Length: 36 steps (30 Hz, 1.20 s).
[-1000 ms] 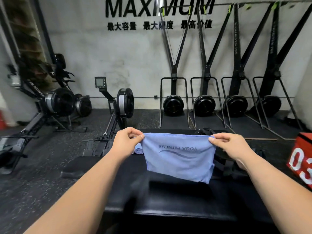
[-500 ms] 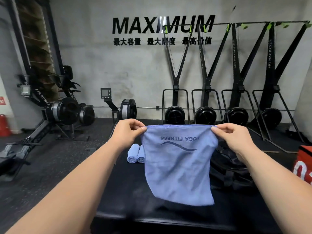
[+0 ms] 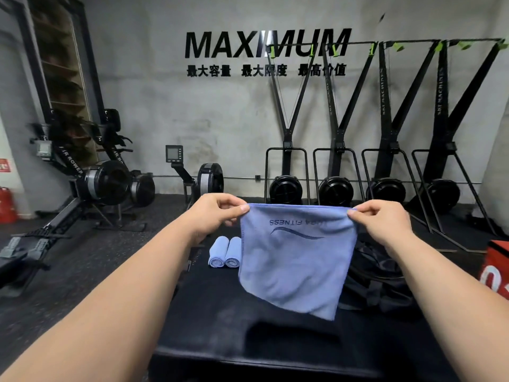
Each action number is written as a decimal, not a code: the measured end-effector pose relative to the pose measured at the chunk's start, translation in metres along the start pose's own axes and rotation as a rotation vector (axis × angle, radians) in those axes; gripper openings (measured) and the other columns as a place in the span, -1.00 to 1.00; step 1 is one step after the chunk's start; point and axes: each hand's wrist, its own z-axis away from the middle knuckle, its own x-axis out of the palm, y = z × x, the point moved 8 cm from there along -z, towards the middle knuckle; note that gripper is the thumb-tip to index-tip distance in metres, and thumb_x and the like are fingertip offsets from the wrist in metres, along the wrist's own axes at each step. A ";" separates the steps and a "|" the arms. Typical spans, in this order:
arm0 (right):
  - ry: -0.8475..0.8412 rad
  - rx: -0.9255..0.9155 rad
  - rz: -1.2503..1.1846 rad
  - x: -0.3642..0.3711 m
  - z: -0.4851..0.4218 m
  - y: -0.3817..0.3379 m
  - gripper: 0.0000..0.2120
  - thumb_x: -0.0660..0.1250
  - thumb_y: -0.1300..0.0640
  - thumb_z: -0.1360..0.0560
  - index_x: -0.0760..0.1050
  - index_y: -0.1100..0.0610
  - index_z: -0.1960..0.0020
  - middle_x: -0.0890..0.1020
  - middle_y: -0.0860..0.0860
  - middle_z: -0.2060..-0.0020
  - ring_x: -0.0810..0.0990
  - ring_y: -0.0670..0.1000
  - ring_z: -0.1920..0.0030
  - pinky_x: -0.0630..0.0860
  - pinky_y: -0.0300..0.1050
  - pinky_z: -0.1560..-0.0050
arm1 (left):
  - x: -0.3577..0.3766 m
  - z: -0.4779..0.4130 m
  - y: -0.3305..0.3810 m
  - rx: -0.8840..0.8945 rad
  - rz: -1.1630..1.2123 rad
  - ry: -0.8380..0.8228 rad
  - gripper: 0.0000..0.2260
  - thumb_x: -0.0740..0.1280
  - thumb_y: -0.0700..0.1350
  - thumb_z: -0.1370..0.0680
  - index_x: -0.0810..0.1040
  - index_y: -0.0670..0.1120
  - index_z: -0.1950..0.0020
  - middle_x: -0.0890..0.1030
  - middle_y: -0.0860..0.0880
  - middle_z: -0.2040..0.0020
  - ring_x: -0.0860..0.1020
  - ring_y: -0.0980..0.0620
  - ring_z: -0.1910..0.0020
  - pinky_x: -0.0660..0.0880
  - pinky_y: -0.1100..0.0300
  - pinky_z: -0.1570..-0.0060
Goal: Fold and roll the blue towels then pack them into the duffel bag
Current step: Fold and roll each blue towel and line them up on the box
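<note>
Left hand: the left hand [image 3: 217, 213] is raised over the counter [image 3: 220, 312], thumb and curled fingers pinching the top left corner of the blue towel [image 3: 294, 260].
Right hand: the right hand [image 3: 380, 224] pinches the top right corner in the same way, level with the left.
Blue towel: it is stretched flat between the two hands and hangs in the air above the counter. Its lower edge slants down to the right.
Print: the lettering faces the camera upside down. "FITNESS" is readable; the word beside it is too blurred to read.
Rolled towels: two rolled towels [image 3: 224, 252] lie side by side, touching, on the counter below the left hand, just left of the hanging towel.
Duffel bag: the black duffel bag [image 3: 377, 274] sits on the counter's right side, partly hidden by the towel and the right forearm; whether it is open I cannot tell.
Near edge: a dark, blurred shape I cannot identify.
Right border: a red box [image 3: 495, 266], cut off.
Beyond: rowing machines [image 3: 104, 186] on the floor.
</note>
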 end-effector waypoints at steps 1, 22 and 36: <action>-0.111 0.009 0.025 0.008 0.003 -0.001 -0.87 0.66 0.02 -0.39 0.74 0.01 0.19 0.69 -0.06 0.35 0.58 -0.03 0.30 0.47 -0.12 0.19 | 0.000 0.000 0.003 0.016 0.041 0.007 -0.90 0.53 -0.11 -0.57 0.73 -0.12 -0.02 0.71 -0.01 0.18 0.58 0.13 0.27 0.52 0.24 0.17; -0.156 -0.098 -0.108 0.020 0.016 -0.025 -0.90 0.62 0.07 -0.46 0.73 0.06 0.15 0.69 -0.05 0.38 0.53 -0.14 0.43 0.45 -0.22 0.31 | -0.027 0.003 0.003 0.117 -0.581 0.247 -0.88 0.49 -0.05 -0.57 0.62 0.05 0.14 0.68 0.08 0.22 0.62 0.11 0.20 0.45 0.19 0.21; -0.225 -0.078 -0.337 0.002 0.013 -0.035 -0.83 0.58 0.05 -0.49 0.71 0.13 0.03 0.49 0.01 0.37 0.31 -0.04 0.40 0.25 -0.17 0.36 | -0.042 0.007 -0.001 0.059 -0.143 0.181 -0.92 0.47 -0.05 -0.62 0.66 -0.04 0.03 0.62 -0.08 0.23 0.47 0.11 0.31 0.41 0.28 0.25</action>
